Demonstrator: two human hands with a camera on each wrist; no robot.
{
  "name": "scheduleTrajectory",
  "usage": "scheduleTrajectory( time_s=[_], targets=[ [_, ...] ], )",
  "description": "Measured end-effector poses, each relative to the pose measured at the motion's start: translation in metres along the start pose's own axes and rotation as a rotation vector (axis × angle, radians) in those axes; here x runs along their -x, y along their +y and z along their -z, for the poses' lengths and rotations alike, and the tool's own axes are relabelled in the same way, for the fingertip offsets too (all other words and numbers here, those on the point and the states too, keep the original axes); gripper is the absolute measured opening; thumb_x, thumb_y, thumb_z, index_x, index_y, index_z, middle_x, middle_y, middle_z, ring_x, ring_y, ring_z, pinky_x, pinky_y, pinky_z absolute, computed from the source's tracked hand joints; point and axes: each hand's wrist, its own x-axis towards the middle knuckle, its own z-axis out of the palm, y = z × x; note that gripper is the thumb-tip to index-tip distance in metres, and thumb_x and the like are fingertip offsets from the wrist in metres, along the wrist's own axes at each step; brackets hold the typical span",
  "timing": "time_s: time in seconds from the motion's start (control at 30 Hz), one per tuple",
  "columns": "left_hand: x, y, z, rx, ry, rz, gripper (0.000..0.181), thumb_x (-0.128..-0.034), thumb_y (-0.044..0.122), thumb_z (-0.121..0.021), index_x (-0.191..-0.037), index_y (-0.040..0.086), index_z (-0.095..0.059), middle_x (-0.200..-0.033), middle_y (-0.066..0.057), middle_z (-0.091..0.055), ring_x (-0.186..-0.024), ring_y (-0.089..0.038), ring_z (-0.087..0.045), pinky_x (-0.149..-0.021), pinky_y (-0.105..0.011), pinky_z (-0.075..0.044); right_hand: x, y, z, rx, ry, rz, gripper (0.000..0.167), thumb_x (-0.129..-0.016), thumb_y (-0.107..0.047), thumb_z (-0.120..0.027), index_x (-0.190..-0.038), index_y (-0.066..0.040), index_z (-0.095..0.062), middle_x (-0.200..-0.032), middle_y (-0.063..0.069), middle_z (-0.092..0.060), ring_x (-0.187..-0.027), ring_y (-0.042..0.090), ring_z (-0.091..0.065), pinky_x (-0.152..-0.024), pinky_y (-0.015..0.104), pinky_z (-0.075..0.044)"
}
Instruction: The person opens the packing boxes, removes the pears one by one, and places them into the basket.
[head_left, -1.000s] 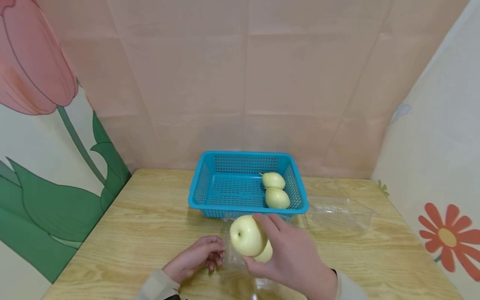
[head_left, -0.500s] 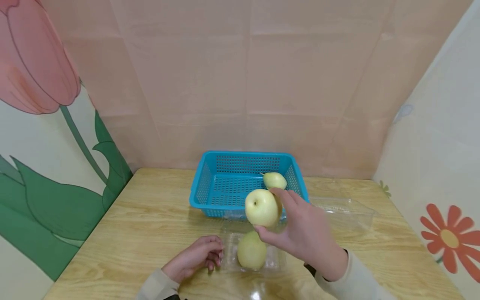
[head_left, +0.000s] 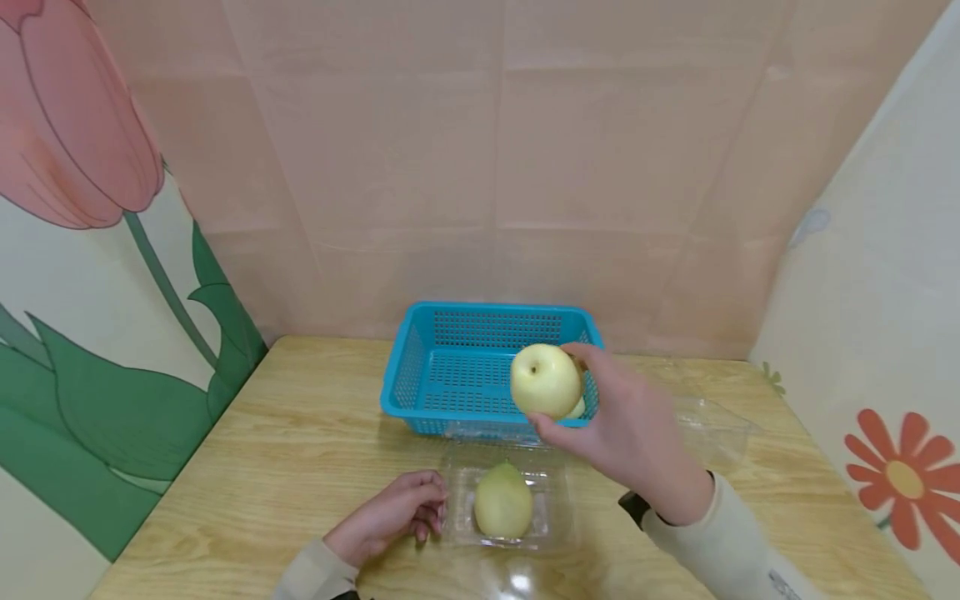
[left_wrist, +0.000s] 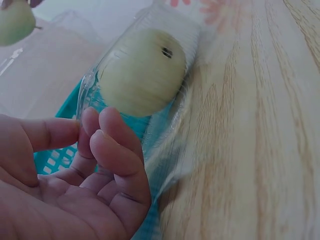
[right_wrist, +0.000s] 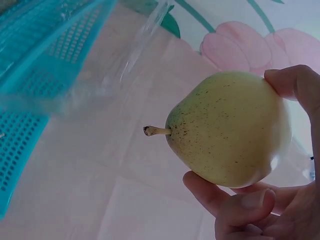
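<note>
My right hand [head_left: 633, 417] grips a pale yellow-green pear [head_left: 543, 382] between thumb and fingers, raised in front of the blue basket's right part. Its short stem shows in the right wrist view, where the pear [right_wrist: 230, 130] is seen close up. Below, a second pear [head_left: 504, 502] lies in a clear plastic container [head_left: 557, 500] on the table. At this container's left edge, my left hand [head_left: 401, 510] pinches the thin rim between thumb and fingertips; the left wrist view shows the hand [left_wrist: 95, 185] beside the clear wall.
The blue perforated basket [head_left: 405, 367] stands behind the container, near the back wall. Inside it, part of a pear [head_left: 577, 408] shows behind the held one. Another clear plastic piece [head_left: 716, 427] lies to the right on the wooden table [head_left: 300, 450].
My right hand has carried its pear up and to the right, from above the container to before the basket. The pear in the container is now uncovered; my left hand stays put.
</note>
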Motion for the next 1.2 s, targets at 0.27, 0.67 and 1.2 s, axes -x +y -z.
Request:
scheduleTrajectory(
  time_s=[0.27, 0.67, 1.2],
  targets=[
    [0.0, -0.003, 0.003, -0.012, 0.009, -0.009, 0.01, -0.0977, 0.014, -0.053, -0.092, 0.006, -0.055, -0.078, -0.002, -0.06, -0.065, -0.01, -0.058, -0.052, -0.02, -0.043, -0.017, 0.02, 0.003, 0.023, -0.059, -0.088, 0.062, -0.068, -0.042, -0.086, -0.116, -0.011, -0.063, -0.09, 0.001, -0.068, -0.063, 0.014, -0.048, -0.048, 0.028, -0.037],
    [0.0, -0.001, 0.004, -0.024, 0.018, -0.009, 0.014, -0.098, 0.014, -0.053, -0.095, 0.0, -0.055, -0.079, -0.004, -0.059, -0.065, -0.012, -0.057, -0.053, -0.021, -0.043, -0.048, 0.047, -0.012, 0.001, -0.225, -0.212, 0.064, -0.074, -0.05, -0.083, -0.119, -0.011, -0.061, -0.09, 0.003, -0.066, -0.07, 0.02, -0.057, -0.057, 0.033, -0.044],
    [0.001, -0.001, 0.004, -0.021, 0.024, 0.012, 0.016, -0.0979, 0.014, -0.053, -0.097, -0.002, -0.055, -0.079, -0.004, -0.06, -0.066, -0.012, -0.058, -0.054, -0.022, -0.043, -0.088, 0.077, -0.053, -0.021, -0.402, -0.368, 0.072, -0.073, -0.06, -0.077, -0.124, -0.012, -0.06, -0.095, 0.002, -0.068, -0.077, 0.021, -0.061, -0.063, 0.036, -0.046]
  ],
)
